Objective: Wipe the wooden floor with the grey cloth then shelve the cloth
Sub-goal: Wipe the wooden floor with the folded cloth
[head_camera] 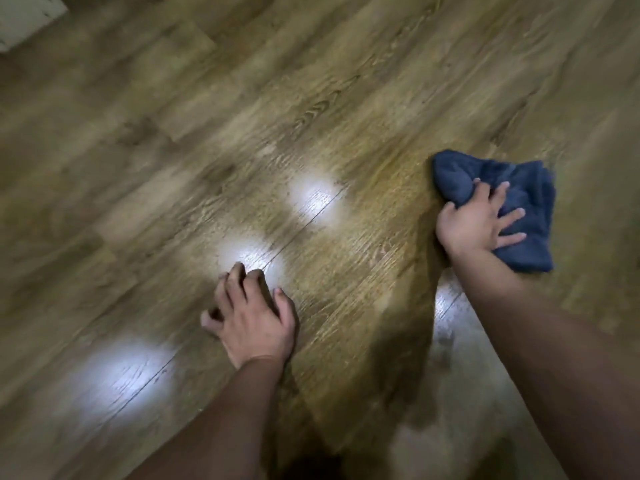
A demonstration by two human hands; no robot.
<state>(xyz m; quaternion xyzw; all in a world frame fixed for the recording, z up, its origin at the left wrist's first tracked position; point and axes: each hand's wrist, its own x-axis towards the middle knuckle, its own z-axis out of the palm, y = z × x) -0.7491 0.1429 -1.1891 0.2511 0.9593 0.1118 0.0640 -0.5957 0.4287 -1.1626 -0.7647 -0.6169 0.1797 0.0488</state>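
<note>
The grey-blue cloth (516,188) lies crumpled on the wooden floor (242,133) at the right. My right hand (474,220) presses down on it with fingers spread straight over the fabric and the thumb at the cloth's near left edge. My left hand (252,317) rests on the bare floor at centre-left, propped on its fingertips with the fingers bent, holding nothing. Both forearms reach in from the bottom of the view.
Bright light reflections (315,199) shine on the planks between and left of the hands. A white furniture corner (24,19) stands at the top left. Dark shadow falls on the floor between my arms.
</note>
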